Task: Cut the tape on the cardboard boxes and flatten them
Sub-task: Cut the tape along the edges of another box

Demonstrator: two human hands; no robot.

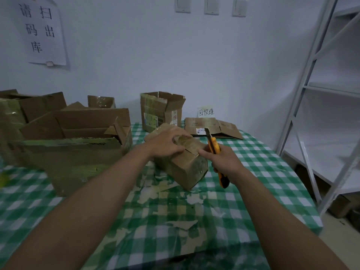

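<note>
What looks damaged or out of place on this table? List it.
The green checked tablecloth is scarred: pale ragged patches break its pattern in front of the small taped box. The right hand grips an orange utility knife, its blade out.

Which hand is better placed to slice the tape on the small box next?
Right. The right hand grips the utility knife beside the small box; the left hand holds its top.
</note>
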